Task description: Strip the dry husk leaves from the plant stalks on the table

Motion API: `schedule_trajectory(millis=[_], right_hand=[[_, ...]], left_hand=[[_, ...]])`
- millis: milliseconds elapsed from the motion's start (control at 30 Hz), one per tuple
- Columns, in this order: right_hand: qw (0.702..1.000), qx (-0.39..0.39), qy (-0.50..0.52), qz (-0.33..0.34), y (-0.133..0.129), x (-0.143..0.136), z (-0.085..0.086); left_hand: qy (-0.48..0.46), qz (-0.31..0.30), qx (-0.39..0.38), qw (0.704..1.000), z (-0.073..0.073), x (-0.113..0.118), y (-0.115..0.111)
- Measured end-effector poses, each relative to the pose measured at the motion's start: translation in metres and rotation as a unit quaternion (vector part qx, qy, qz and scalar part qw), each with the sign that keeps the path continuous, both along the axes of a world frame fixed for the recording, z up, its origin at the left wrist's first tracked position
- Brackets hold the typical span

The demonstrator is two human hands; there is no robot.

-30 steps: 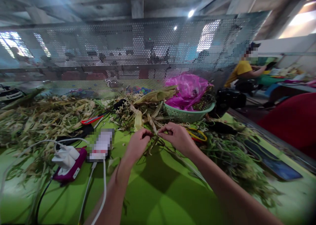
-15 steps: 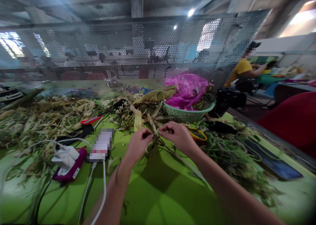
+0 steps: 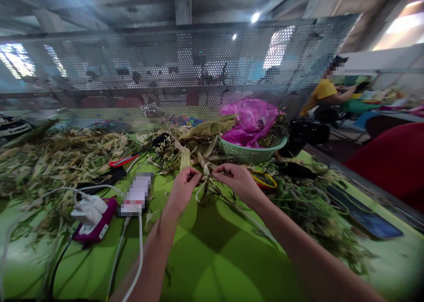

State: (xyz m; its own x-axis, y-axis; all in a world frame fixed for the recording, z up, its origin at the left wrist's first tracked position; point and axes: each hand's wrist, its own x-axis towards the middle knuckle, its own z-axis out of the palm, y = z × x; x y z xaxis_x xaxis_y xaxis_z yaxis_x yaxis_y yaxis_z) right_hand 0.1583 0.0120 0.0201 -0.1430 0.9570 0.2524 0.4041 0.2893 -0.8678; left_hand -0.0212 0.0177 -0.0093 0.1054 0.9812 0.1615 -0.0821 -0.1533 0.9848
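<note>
Dried corn husk strips (image 3: 206, 169), pale and knotted-looking at the middle, stand between my two hands above the green table. My left hand (image 3: 183, 187) pinches the left side, thumb and forefinger together. From the other side my right hand (image 3: 238, 182) pinches the strips with its fingertips. A loose pale end curls down below the left fingertips, and thin dry stems spread beneath the right hand. The exact bits inside each pinch are too small to see. Just behind the left hand lies a wider yellowish husk (image 3: 186, 157).
A green basket (image 3: 253, 154) with a pink plastic bag (image 3: 250, 120) stands behind. Husk scraps (image 3: 66, 154) and a red cutter (image 3: 124, 160) lie left, near a phone (image 3: 135, 193) and power strip (image 3: 96, 227). Green fibres (image 3: 304, 209) spread right. A person in yellow (image 3: 323, 94) sits beyond.
My left hand has shifted slightly up and left, its fingers closing more tightly. The pale loose end now shows more clearly below the strips. My right hand stays almost in place.
</note>
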Motion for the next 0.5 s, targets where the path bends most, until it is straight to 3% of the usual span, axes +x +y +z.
schedule_trajectory(millis=[100,333,500], right_hand=[[0.999,-0.031,0.020,0.023,0.000,-0.002,-0.002],[0.999,-0.007,0.040,0.015,-0.001,-0.006,-0.006],[0.999,0.025,0.047,0.005,-0.002,-0.008,-0.007]], left_hand=[[-0.025,-0.007,-0.018,0.999,0.003,0.000,-0.001],[-0.110,-0.059,-0.119,0.985,0.011,0.004,-0.011],[-0.104,-0.070,-0.094,0.988,0.013,0.007,-0.013]])
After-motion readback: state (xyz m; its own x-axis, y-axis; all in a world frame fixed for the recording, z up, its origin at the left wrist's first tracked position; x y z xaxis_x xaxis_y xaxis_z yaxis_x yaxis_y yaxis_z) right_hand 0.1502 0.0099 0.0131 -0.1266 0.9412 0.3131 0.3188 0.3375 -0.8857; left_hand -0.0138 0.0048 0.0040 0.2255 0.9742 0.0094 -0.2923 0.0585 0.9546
